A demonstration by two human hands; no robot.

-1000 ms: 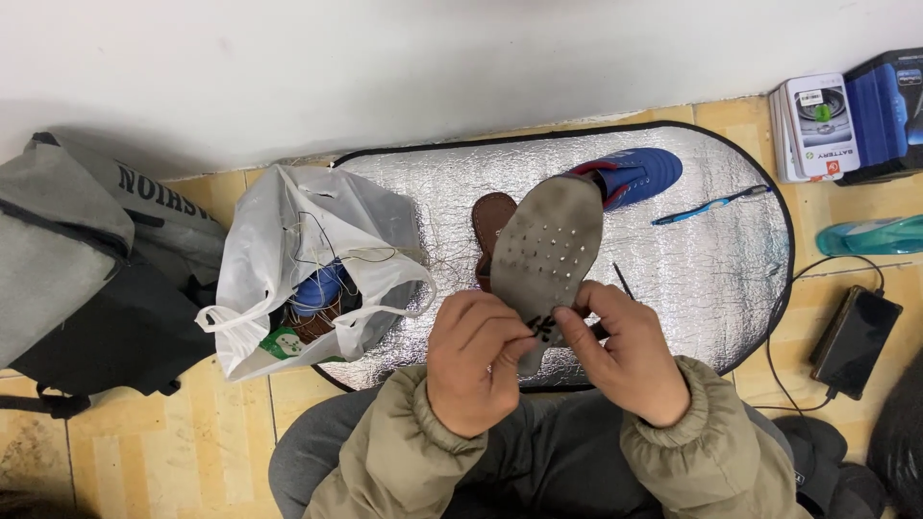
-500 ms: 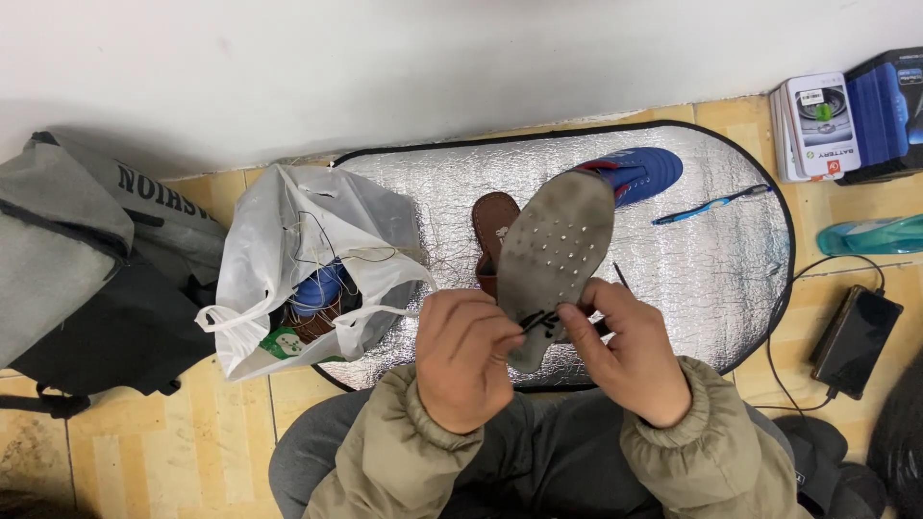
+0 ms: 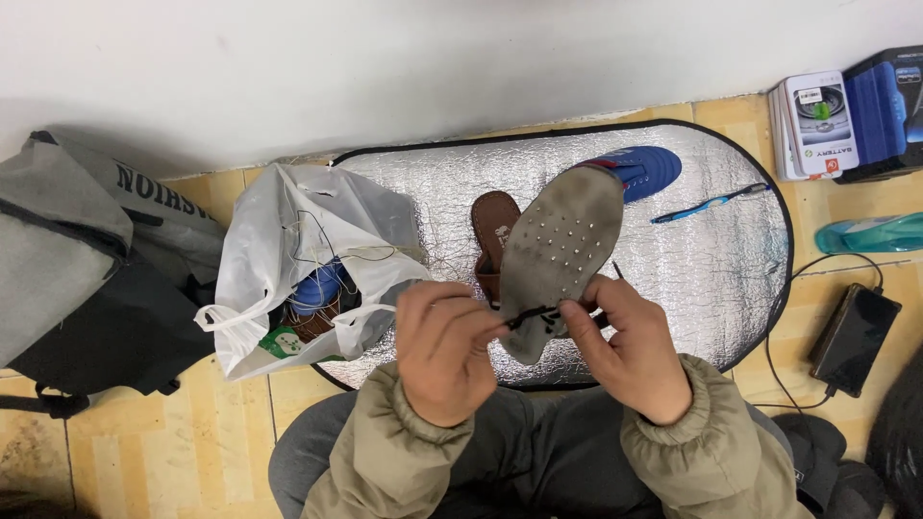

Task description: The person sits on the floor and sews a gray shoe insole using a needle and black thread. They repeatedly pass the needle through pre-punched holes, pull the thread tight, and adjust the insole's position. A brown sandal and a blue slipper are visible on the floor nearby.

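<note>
Here, a grey insole (image 3: 562, 252) held up over the silver mat (image 3: 711, 279), heel end down between both hands, toe tilted up and to the right. Left hand (image 3: 444, 358) curled, fingertips pinching a dark lace (image 3: 532, 314) across the insole's lower part; right hand (image 3: 630, 356) clasping the insole's heel edge and the lace's other end. Worn, dusty surface, dotted with small holes.

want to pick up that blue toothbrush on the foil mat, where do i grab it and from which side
Probably pinch the blue toothbrush at mid-handle, coming straight down from above. It lies flat and slanted on the silver mat, long and thin, with bare foil on both sides, so fingers can close across its narrow width.
</note>
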